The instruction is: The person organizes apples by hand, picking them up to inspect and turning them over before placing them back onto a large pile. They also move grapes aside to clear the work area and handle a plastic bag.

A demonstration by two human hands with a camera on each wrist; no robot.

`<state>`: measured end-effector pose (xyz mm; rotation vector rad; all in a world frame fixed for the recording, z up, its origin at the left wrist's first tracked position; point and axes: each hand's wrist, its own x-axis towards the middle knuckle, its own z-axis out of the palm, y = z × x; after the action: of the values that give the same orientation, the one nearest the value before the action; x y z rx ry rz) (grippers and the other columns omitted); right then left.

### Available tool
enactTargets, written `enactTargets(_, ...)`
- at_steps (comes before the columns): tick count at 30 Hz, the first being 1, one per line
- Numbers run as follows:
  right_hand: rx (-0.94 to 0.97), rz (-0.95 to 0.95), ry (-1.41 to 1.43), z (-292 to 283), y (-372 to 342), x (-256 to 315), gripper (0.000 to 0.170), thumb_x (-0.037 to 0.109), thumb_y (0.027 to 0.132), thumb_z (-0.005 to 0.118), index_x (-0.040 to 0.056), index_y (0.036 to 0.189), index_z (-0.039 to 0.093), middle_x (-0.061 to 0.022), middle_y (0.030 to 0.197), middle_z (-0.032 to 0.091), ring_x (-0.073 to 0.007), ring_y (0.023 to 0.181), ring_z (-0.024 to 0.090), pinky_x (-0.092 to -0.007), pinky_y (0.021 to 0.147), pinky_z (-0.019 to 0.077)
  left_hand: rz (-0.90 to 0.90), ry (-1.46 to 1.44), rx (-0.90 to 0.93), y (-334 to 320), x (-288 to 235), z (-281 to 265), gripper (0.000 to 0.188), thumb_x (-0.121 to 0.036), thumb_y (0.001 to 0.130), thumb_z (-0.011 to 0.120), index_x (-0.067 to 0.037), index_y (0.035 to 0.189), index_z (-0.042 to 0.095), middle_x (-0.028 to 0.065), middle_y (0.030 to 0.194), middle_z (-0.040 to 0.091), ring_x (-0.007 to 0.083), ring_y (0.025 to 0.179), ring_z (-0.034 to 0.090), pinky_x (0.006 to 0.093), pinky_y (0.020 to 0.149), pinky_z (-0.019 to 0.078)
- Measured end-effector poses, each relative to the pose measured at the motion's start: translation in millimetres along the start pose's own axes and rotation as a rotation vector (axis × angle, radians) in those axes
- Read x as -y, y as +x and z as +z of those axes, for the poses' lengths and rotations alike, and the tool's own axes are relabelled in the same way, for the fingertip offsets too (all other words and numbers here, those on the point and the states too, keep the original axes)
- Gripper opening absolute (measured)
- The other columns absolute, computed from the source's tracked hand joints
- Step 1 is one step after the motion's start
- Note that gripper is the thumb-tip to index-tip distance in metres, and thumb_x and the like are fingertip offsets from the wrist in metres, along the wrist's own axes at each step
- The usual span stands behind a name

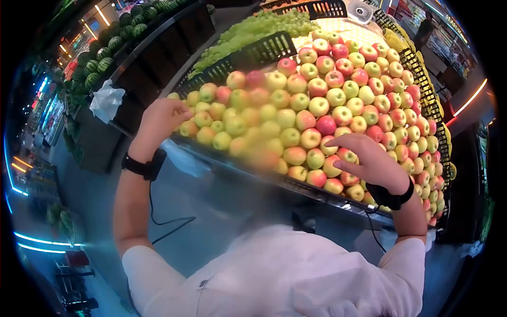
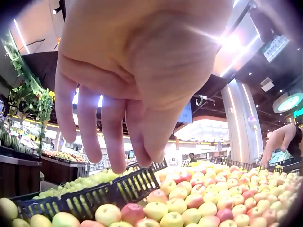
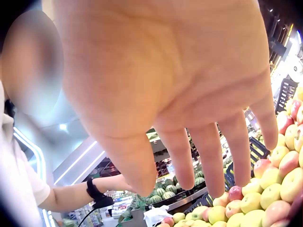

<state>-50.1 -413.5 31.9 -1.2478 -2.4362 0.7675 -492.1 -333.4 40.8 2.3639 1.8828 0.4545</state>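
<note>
A wide slope of red-and-yellow apples (image 1: 317,108) fills the display in front of me. My left hand (image 1: 165,117) hangs over the left end of the pile, its fingers loosely bent and nothing held; in the left wrist view the fingers (image 2: 113,137) point down above the apples with the palm bare. Over the front right part of the pile is my right hand (image 1: 369,161), thumb and fingers apart. The right wrist view shows that palm (image 3: 189,71) bare too, its fingers spread and hanging down beside the apples (image 3: 251,201).
Black plastic crates (image 1: 264,50) border the apples, with green grapes (image 1: 259,29) behind. A white plastic bag (image 1: 107,100) hangs at the left near a stand of watermelons (image 1: 105,52). A metal scale pan (image 1: 360,11) lies at the far end. Cables trail from both wrist bands.
</note>
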Motion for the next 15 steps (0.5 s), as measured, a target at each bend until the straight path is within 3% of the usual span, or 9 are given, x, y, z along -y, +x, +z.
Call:
enactTargets(3, -0.091, 0.047, 0.044, 55.5, 29.4, 0.4, 0.038, 0.016, 0.087, 0.072, 0.0041, 0.122, 0.064, -0.0152, 0.112, 0.069, -0.0332, 0.104, 0.064, -0.0400, 0.090, 0.0507, 0.101, -0.116, 0.002, 1.0, 79.7, 39.0, 0.023, -0.024, 0.087, 0.072, -0.006, 0.102, 0.073, 0.0111, 0.088, 0.072, 0.0290, 0.086, 0.069, 0.0371, 0.078, 0.0528)
enactTargets(5, -0.168, 0.059, 0.043, 85.9, 41.7, 4.8, 0.038, 0.018, 0.087, 0.072, 0.0045, 0.122, 0.064, -0.0150, 0.112, 0.069, -0.0344, 0.102, 0.064, -0.0406, 0.089, 0.0513, 0.108, -0.256, 0.085, -0.1, 93.3, 62.1, 0.025, -0.023, 0.087, 0.072, -0.007, 0.106, 0.072, 0.0120, 0.093, 0.072, 0.0287, 0.090, 0.069, 0.0374, 0.080, 0.0529)
enactTargets(6, -0.085, 0.198, 0.063, 94.7, 47.5, 10.7, 0.038, 0.016, 0.089, 0.071, 0.0047, 0.124, 0.063, -0.0138, 0.117, 0.069, -0.0301, 0.109, 0.065, -0.0384, 0.093, 0.0510, 0.113, -0.329, 0.126, 1.1, 92.1, 72.4, 0.026, -0.023, 0.087, 0.072, -0.007, 0.108, 0.071, 0.0124, 0.095, 0.073, 0.0285, 0.092, 0.069, 0.0376, 0.081, 0.0530)
enactTargets(7, -0.093, 0.220, 0.100, 107.6, 50.4, 11.6, 0.038, 0.016, 0.089, 0.071, 0.0046, 0.125, 0.063, -0.0140, 0.118, 0.068, -0.0300, 0.110, 0.065, -0.0382, 0.093, 0.0509, 0.097, -0.331, 0.286, 5.9, 84.7, 78.4, 0.034, -0.016, 0.089, 0.071, -0.002, 0.120, 0.065, 0.0130, 0.104, 0.071, 0.0265, 0.103, 0.068, 0.0346, 0.089, 0.0518)
enactTargets(13, -0.250, 0.343, 0.251, 173.5, 86.8, -2.6, 0.042, 0.020, 0.089, 0.071, 0.0037, 0.127, 0.062, -0.0155, 0.114, 0.068, -0.0294, 0.107, 0.065, -0.0380, 0.093, 0.0510, 0.410, -0.384, 0.153, 32.0, 52.4, 175.4, 0.061, -0.016, 0.087, 0.070, -0.009, 0.143, 0.046, 0.0207, 0.134, 0.057, 0.0375, 0.122, 0.056, 0.0433, 0.100, 0.0478)
enactTargets(15, -0.176, 0.284, 0.143, 182.4, 109.4, -10.8, 0.043, 0.024, 0.088, 0.071, 0.0026, 0.124, 0.063, -0.0165, 0.109, 0.069, -0.0316, 0.101, 0.066, -0.0402, 0.089, 0.0524, 0.405, -0.352, 0.258, 49.6, 42.9, 193.9, 0.066, -0.019, 0.087, 0.071, -0.010, 0.145, 0.043, 0.0216, 0.137, 0.053, 0.0391, 0.123, 0.054, 0.0445, 0.100, 0.0477)
